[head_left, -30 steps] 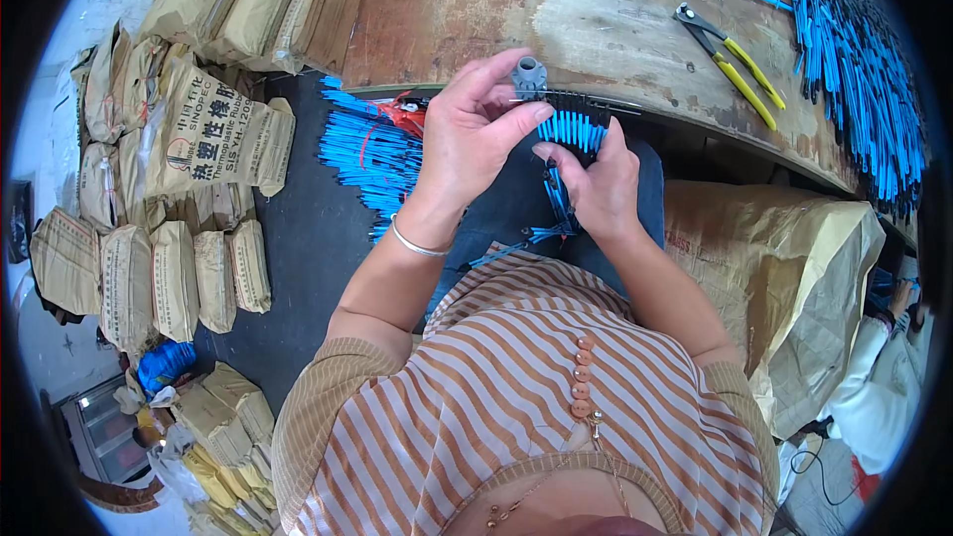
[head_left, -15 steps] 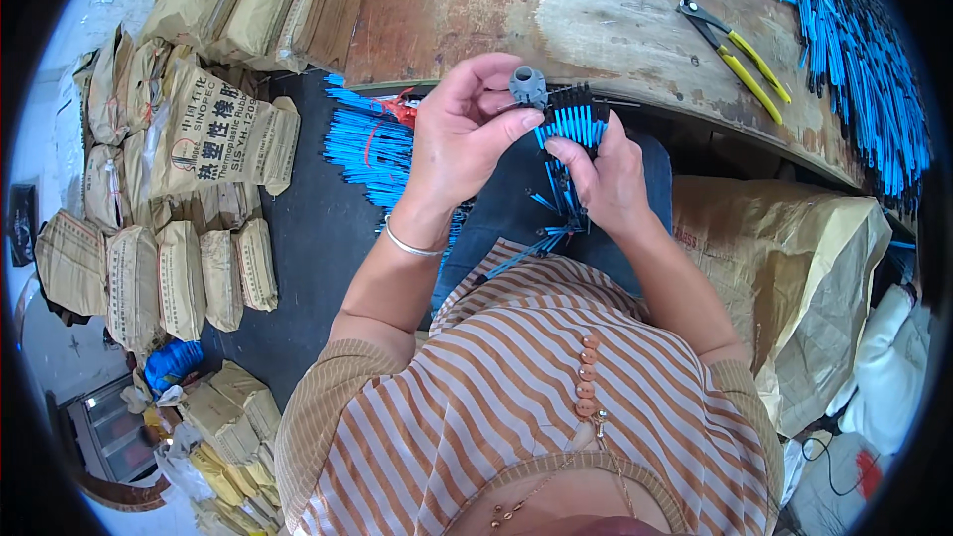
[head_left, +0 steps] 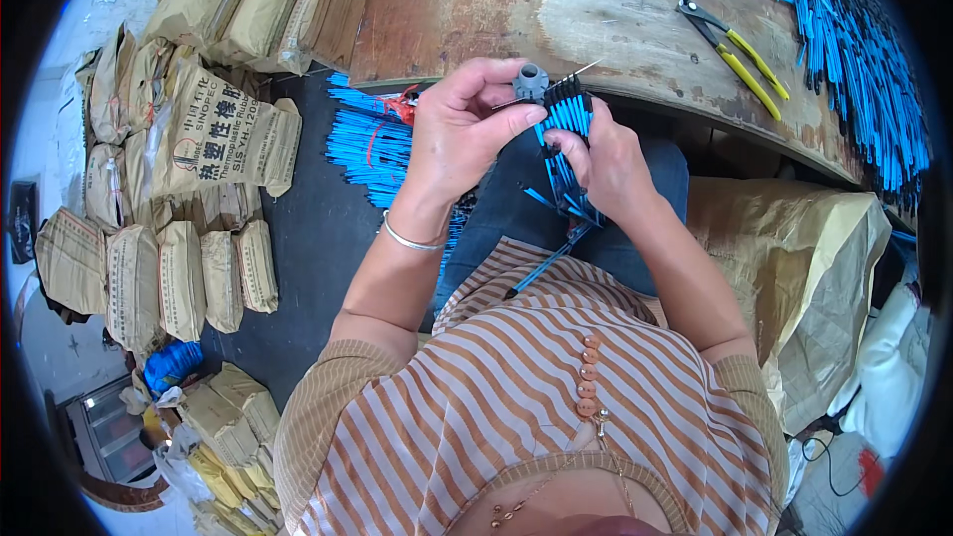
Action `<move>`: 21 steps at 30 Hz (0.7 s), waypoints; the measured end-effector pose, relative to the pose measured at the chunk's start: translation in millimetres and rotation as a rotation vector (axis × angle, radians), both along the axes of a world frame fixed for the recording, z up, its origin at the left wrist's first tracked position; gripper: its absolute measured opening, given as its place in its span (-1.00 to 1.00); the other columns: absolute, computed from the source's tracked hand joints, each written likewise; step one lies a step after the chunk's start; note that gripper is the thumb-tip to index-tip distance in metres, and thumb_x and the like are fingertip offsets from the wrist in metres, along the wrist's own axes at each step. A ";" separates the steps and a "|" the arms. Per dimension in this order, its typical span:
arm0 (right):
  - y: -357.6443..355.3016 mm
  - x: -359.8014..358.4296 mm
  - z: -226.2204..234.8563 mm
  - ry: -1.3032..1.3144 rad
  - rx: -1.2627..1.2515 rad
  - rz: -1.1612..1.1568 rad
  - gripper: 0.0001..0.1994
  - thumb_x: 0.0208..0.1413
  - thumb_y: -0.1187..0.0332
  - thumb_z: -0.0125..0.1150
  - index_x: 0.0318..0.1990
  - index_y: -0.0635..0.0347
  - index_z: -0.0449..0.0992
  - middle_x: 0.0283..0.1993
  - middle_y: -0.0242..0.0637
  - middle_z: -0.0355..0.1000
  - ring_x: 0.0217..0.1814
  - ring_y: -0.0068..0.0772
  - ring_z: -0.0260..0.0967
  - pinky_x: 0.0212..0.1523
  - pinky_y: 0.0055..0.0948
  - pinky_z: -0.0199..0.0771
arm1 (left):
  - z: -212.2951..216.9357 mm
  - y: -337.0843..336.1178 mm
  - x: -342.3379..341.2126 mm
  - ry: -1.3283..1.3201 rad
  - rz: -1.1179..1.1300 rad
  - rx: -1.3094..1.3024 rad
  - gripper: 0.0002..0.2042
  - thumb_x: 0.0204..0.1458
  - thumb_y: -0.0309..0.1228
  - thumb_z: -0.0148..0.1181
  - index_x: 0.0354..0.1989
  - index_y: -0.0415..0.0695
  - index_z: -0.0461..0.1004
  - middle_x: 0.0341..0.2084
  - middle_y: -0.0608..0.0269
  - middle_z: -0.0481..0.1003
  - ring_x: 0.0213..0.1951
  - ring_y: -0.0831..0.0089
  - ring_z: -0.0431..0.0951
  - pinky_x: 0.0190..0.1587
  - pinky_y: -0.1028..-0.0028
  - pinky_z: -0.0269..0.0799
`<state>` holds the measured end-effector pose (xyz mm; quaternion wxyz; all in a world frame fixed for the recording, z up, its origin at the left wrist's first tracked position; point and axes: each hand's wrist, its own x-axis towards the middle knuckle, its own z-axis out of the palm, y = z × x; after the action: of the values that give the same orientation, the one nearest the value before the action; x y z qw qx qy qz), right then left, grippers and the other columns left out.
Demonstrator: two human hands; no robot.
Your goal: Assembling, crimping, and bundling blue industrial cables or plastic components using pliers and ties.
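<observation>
1. I see a grey cap [head_left: 531, 81] pinched in the left hand [head_left: 467, 134], right at the tips of the blue rods [head_left: 568, 117].
2. The right hand [head_left: 608, 161] grips that bundle above the lap.
3. I judge it early: rod piles [head_left: 862, 60] wait on the bench [head_left: 476, 0].

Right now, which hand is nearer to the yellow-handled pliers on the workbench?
The right hand. It grips the bundle of blue sticks below and left of the yellow-handled pliers; the left hand, holding a small grey cap, sits farther left.
</observation>
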<state>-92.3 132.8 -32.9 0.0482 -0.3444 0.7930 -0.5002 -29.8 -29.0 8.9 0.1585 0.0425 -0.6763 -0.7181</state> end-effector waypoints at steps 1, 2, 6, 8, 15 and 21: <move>0.6 -2.0 -0.7 -0.007 -0.011 0.011 -0.75 0.07 0.35 0.18 -0.21 0.33 0.32 -0.51 -0.08 0.43 -0.56 -0.09 0.40 -0.53 -0.26 0.34 | -1.3 3.0 -1.5 0.011 0.027 0.015 -0.64 -0.20 -0.75 0.26 -0.14 -0.29 0.47 -0.35 0.24 0.49 -0.36 0.58 0.47 -0.23 0.67 0.40; 1.0 -3.9 -1.5 -0.014 -0.022 0.023 -0.76 0.09 0.34 0.16 -0.22 0.32 0.32 -0.52 -0.08 0.42 -0.57 -0.08 0.39 -0.52 -0.26 0.33 | -2.9 6.6 -3.1 0.022 0.054 0.030 -0.63 -0.20 -0.76 0.25 -0.13 -0.29 0.47 -0.34 0.24 0.49 -0.35 0.58 0.47 -0.23 0.67 0.40; 3.0 -10.5 -0.1 -0.073 -0.029 0.081 -0.77 0.13 0.30 0.11 -0.26 0.32 0.31 -0.53 -0.08 0.41 -0.58 -0.08 0.35 -0.50 -0.26 0.31 | -8.2 8.0 -3.3 0.057 0.069 0.083 -0.62 -0.19 -0.76 0.23 -0.11 -0.30 0.47 -0.31 0.24 0.48 -0.34 0.58 0.47 -0.23 0.68 0.38; 4.4 -14.2 5.9 -0.156 0.006 0.155 -0.76 0.15 0.29 0.09 -0.27 0.32 0.29 -0.54 -0.08 0.40 -0.59 -0.09 0.32 -0.49 -0.26 0.30 | -10.6 1.7 -2.1 0.087 -0.006 0.132 -0.61 -0.18 -0.76 0.22 -0.09 -0.30 0.47 -0.30 0.24 0.47 -0.34 0.58 0.47 -0.24 0.69 0.37; 3.0 -24.4 9.7 -0.234 0.063 0.278 -0.78 0.18 0.28 0.01 -0.31 0.30 0.29 -0.57 -0.13 0.37 -0.63 -0.16 0.23 -0.50 -0.30 0.27 | -13.6 -15.1 -1.6 0.116 -0.115 0.090 -0.60 -0.16 -0.76 0.19 -0.06 -0.29 0.47 -0.31 0.25 0.47 -0.35 0.57 0.47 -0.25 0.69 0.36; 4.6 -29.2 5.7 -0.285 -0.023 0.422 -0.76 0.20 0.24 -0.05 -0.36 0.27 0.31 -0.58 -0.22 0.34 -0.61 -0.28 0.19 -0.49 -0.38 0.25 | -6.7 -19.2 3.1 0.064 -0.185 0.056 -0.61 -0.17 -0.76 0.19 -0.08 -0.30 0.49 -0.32 0.26 0.46 -0.36 0.56 0.46 -0.26 0.69 0.36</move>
<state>-121.5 137.4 -27.1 0.2590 -0.4288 0.6832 -0.5314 -26.6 -48.3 2.2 0.1115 -0.0387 -0.6517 -0.7492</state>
